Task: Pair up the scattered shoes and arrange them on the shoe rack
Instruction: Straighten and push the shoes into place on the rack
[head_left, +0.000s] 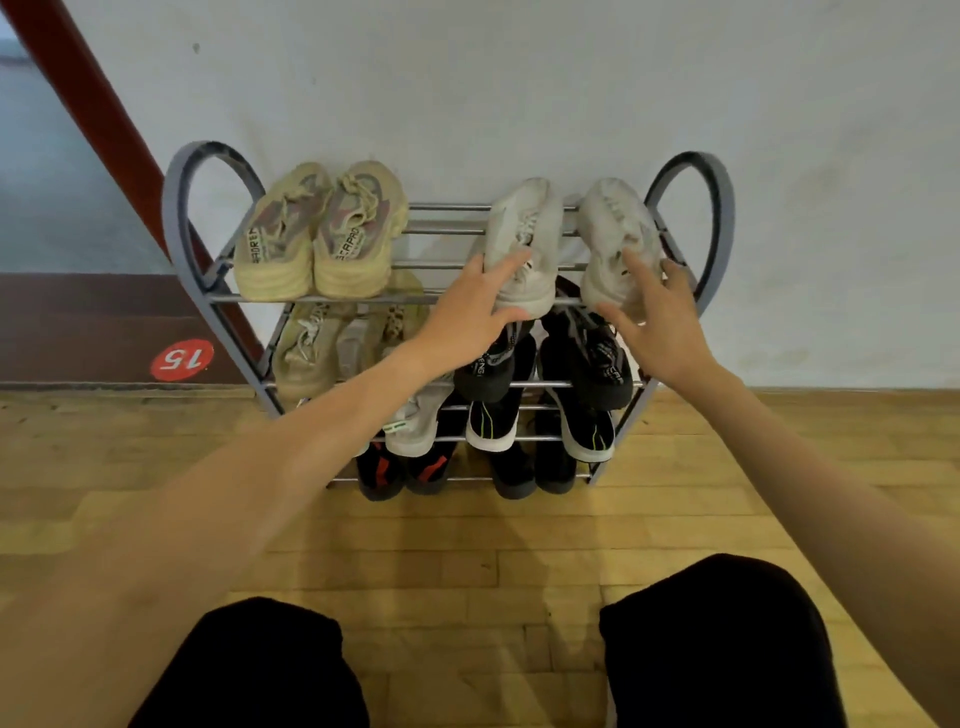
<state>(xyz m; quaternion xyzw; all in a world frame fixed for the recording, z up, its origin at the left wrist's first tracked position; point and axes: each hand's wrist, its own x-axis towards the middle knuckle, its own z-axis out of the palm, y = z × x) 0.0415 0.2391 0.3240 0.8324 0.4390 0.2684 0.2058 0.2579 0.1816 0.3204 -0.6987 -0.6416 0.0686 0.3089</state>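
Note:
A grey metal shoe rack (179, 218) with several tiers stands against the wall. On the right of its top tier sit two white sneakers, heels toward me. My left hand (467, 312) grips the heel of the left white sneaker (530, 223), thumb underneath and fingers on top. My right hand (660, 322) wraps the heel of the right white sneaker (613, 223). A yellowish pair (317, 234) rests side by side on the top left. Lower tiers hold beige shoes (304, 348), a black pair (587, 353), black shoes with white soles (493, 421) and black shoes with red marks (379, 473).
A white wall rises behind the rack and a wooden plank floor (467, 545) lies in front. A red round sticker reading 15 (182, 358) sits on the dark floor strip at the left. My knees in black shorts (260, 670) fill the bottom edge.

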